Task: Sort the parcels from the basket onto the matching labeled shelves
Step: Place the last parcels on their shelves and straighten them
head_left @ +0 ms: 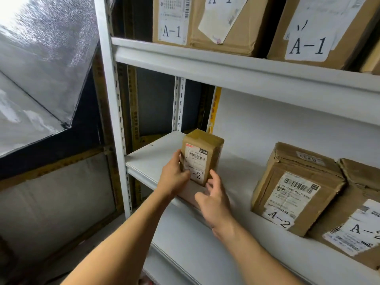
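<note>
Parcel: we have the small taped parcel standing upright at the front left of the middle shelf; its label faces us and reads "-2" below the barcode, the first character hidden by a thumb.
Long axis: vertical; the box stands on its short end, so we judge it could tip if nudged high up.
Left hand: our left hand holds the parcel's left edge, fingers curled round the side and thumb across the label; clamped on it.
Right hand: our right hand hovers just beside the lower right corner, fingers loosely spread; whether a fingertip touches the box we cannot tell.
Which way: the parcel lies straight ahead of both hands and a little above; the left is the nearer.
Neighbours: two A-2 boxes sit well apart to the right; A-1 boxes fill the shelf above.
Next, as we read it: shelf matches; let go and draw back.
</note>
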